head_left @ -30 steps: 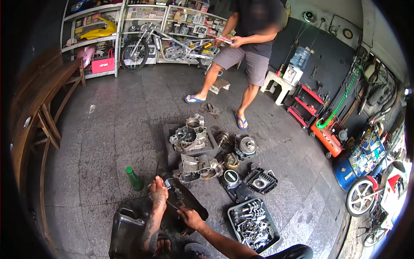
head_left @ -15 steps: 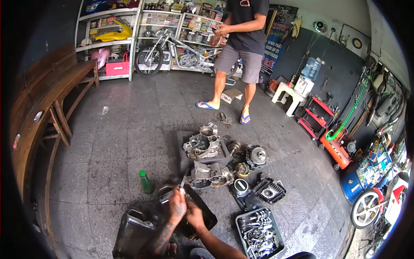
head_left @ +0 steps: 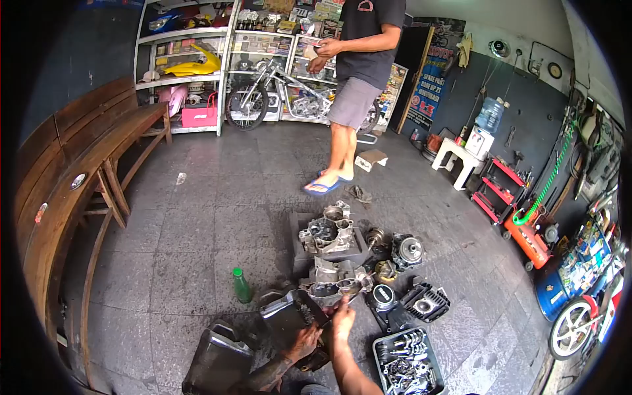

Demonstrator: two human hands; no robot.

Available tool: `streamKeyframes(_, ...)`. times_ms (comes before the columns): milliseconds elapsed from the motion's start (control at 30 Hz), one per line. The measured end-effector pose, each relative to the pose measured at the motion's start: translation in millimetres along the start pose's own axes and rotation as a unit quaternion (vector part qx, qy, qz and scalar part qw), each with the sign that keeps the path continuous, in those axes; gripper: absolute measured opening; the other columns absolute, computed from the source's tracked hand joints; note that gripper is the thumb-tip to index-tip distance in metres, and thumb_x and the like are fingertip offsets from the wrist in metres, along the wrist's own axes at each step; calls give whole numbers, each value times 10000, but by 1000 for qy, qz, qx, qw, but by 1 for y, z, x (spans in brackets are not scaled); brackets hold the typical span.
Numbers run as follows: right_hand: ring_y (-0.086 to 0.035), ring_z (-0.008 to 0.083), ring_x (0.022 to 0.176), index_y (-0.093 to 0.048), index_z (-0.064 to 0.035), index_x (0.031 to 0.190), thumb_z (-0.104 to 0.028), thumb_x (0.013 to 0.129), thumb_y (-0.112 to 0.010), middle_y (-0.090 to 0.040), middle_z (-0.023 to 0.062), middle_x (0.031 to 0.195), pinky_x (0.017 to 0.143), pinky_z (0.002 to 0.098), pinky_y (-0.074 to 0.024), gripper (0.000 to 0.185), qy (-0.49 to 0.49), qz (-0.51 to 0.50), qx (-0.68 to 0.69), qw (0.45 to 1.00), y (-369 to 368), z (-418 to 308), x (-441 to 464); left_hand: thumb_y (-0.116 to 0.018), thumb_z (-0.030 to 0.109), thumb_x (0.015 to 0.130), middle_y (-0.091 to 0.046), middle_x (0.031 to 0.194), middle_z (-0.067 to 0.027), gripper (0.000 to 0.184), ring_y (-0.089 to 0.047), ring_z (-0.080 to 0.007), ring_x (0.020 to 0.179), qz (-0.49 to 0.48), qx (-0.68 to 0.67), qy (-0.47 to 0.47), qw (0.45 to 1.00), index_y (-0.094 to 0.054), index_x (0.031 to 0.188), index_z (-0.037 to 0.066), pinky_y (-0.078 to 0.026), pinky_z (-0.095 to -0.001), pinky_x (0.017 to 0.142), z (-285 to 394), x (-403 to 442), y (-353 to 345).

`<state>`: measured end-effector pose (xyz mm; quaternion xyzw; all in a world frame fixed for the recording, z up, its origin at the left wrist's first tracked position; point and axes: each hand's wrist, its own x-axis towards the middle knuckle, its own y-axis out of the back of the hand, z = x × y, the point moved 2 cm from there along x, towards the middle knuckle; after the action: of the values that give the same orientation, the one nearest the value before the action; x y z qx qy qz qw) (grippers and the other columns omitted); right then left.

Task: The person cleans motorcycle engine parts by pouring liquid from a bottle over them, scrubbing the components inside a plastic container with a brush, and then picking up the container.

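Note:
My left hand (head_left: 305,343) is at the right edge of a black cut-open container (head_left: 280,321), its fingers curled. Just to the right, my right hand (head_left: 343,324) has bent fingers and points upward, close below a metal engine case half (head_left: 336,280). What either hand holds is too small and dark to make out. Another engine case (head_left: 328,232) rests on a dark block (head_left: 306,260) behind. To the right lie a round engine cover (head_left: 383,297), a finned cylinder head (head_left: 426,303) and a clutch assembly (head_left: 408,250).
A green bottle (head_left: 242,288) stands left of the container. A second black container (head_left: 214,362) lies at lower left, and a tray (head_left: 376,349) of metal parts at lower right. A person (head_left: 355,72) stands ahead. A wooden bench (head_left: 99,155) runs along the left.
My hands have moved right relative to the container and swapped their height order, the right now higher. The thin silver tool above my left hand no longer shows. The person has stepped left.

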<state>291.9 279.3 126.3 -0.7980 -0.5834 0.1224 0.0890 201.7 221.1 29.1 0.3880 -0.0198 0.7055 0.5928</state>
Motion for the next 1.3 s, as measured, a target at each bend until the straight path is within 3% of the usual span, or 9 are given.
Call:
streamKeyframes(167, -243, 65, 359, -364, -145, 640, -474, 903, -455, -288, -56, 482, 338, 229, -170, 431, 14, 15, 89, 996, -2, -56, 20, -593, 94, 833, -592, 763, -186, 202, -580, -351, 613, -25, 35, 5, 999, -522, 988, -16, -430, -388, 477, 6, 5, 13)
streamKeyframes(500, -294, 64, 385, -372, -132, 640, -449, 902, -480, -327, -48, 498, 361, 214, -208, 425, 85, -44, 71, 993, -16, -170, 15, -604, 79, 822, -560, 699, -164, 179, -570, -325, 573, 20, 26, -74, 997, -509, 959, 14, -425, -383, 471, -41, -15, 6)
streamKeyframes(600, -248, 64, 365, -352, -144, 616, -489, 881, -494, -288, -56, 475, 348, 235, -169, 457, 78, -47, 82, 992, -28, -148, 17, -551, 140, 859, -527, 634, -142, 134, -540, -320, 520, -22, -30, 1, 999, -522, 935, 34, -388, -388, 442, -55, -15, 0)
streamKeyframes(633, -237, 62, 367, -355, -138, 627, -493, 882, -491, -278, -58, 478, 353, 231, -166, 457, 79, -61, 82, 992, -29, -143, 12, -483, 233, 899, -519, 612, -116, 194, -515, -309, 485, -152, -186, 267, 933, -528, 936, 48, -376, -395, 431, -68, -20, -6)
streamKeyframes(700, -226, 55, 374, -355, -132, 640, -490, 886, -486, -260, -63, 480, 359, 226, -165, 453, 73, -83, 87, 990, -32, -132, -1, -425, 295, 920, -500, 588, -107, 271, -499, -267, 510, -185, 31, 174, 967, -542, 988, 61, -383, -374, 453, -65, -14, -1)
streamKeyframes(833, -231, 42, 395, -356, -139, 655, -456, 906, -468, -266, -68, 510, 365, 223, -173, 420, 112, -59, 77, 989, -26, -123, -9, -381, 236, 949, -546, 866, -13, 254, -528, -153, 624, -145, -221, 322, 909, -478, 1155, 125, -397, -335, 489, -129, -54, -41)
streamKeyframes(933, -233, 39, 385, -361, -147, 657, -438, 913, -465, -278, -67, 511, 361, 227, -172, 401, 120, -20, 54, 991, -11, -117, -1, -403, 224, 909, -579, 742, -143, 294, -562, -295, 688, -82, 167, -137, 973, -536, 1071, 19, -448, -388, 613, -87, -47, -8)
streamKeyframes(1033, -247, 32, 390, -372, -145, 660, -406, 908, -495, -285, -71, 503, 364, 217, -183, 380, 99, -8, 75, 992, 0, -119, 0, -412, 283, 910, -595, 764, -172, 272, -588, -338, 697, -293, 216, 78, 928, -574, 972, 73, -456, -429, 615, -52, -16, 26)
streamKeyframes(1300, -222, 56, 429, -371, -136, 652, -390, 901, -520, -272, -61, 539, 401, 237, -174, 386, 70, 58, 139, 986, 41, -104, -8, -417, 555, 866, -584, 563, -175, 641, -573, -295, 536, -188, 185, 250, 932, -608, 546, 33, -440, -384, 572, -14, 29, 62)
